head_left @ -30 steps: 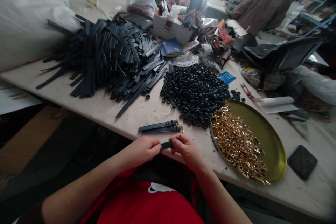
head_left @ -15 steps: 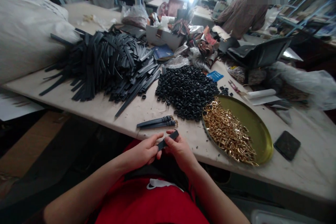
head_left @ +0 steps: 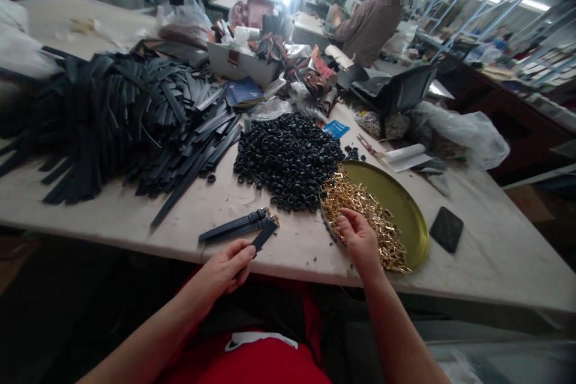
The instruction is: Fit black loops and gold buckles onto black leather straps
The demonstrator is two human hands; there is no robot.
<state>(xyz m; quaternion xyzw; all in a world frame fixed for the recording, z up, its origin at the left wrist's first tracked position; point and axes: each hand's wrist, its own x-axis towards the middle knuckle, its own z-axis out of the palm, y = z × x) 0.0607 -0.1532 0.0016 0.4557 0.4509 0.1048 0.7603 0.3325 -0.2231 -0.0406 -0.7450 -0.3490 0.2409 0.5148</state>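
Note:
My left hand is closed on one end of a dark leather strap, whose free end points up and to the right. Just behind it, finished-looking straps with gold buckles lie side by side on the table. My right hand is over the near left side of a round gold-coloured tray, above a heap of gold buckles. Its thumb and fingers are pinched together; whether a buckle is between them I cannot make out.
A mound of small black loops sits left of the tray. Farther left is a big pile of dark straps. A dark square block lies right of the tray, with snips behind. Another person stands in the background.
My right hand has let go of the strap and moved right to the buckle tray. My left hand still holds the strap. The camera view has turned to the right.

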